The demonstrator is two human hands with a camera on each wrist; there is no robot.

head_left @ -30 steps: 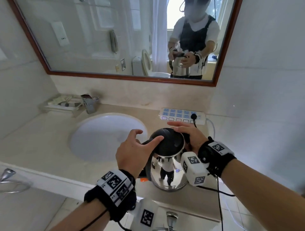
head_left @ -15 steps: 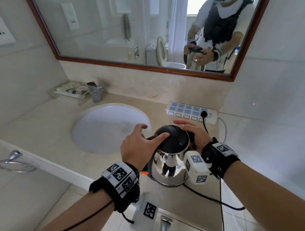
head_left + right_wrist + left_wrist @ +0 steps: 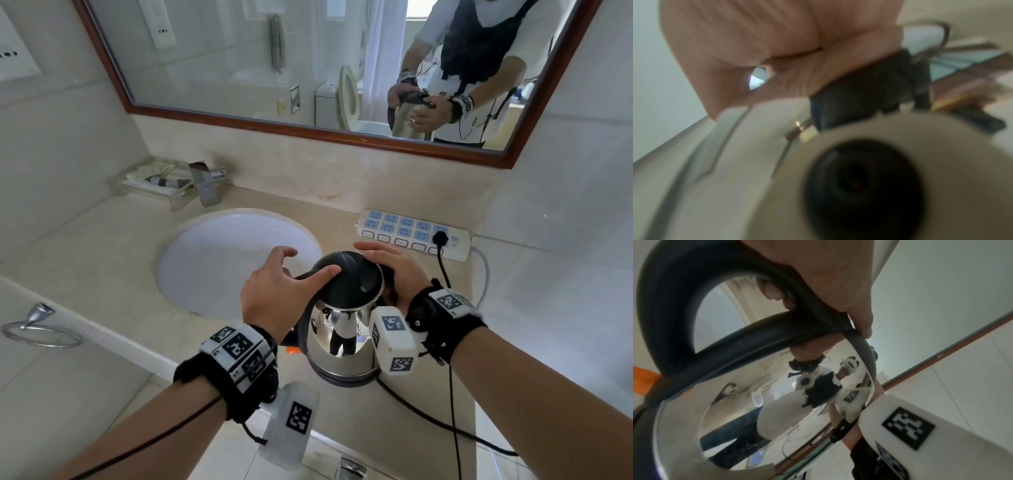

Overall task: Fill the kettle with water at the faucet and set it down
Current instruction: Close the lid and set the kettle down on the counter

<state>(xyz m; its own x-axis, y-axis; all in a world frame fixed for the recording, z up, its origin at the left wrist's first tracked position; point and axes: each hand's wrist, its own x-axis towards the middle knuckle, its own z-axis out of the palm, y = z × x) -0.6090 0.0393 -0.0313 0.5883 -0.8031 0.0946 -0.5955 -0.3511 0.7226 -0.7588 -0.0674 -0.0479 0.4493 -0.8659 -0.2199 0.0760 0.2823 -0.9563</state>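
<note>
Beige counter (image 3: 85,246) bears the kettle (image 3: 342,342); left hand (image 3: 274,301) grips its handle, right hand (image 3: 397,270) cups it.

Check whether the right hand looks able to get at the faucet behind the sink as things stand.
Probably not directly. The right hand rests on the far side of the kettle, and the faucet stands across the sink on the left hand's side. Nothing blocks the faucet itself; the left hand looks better placed.

Both hands (image 3: 274,294) apparently gripping kettle (image 3: 342,329).
</note>
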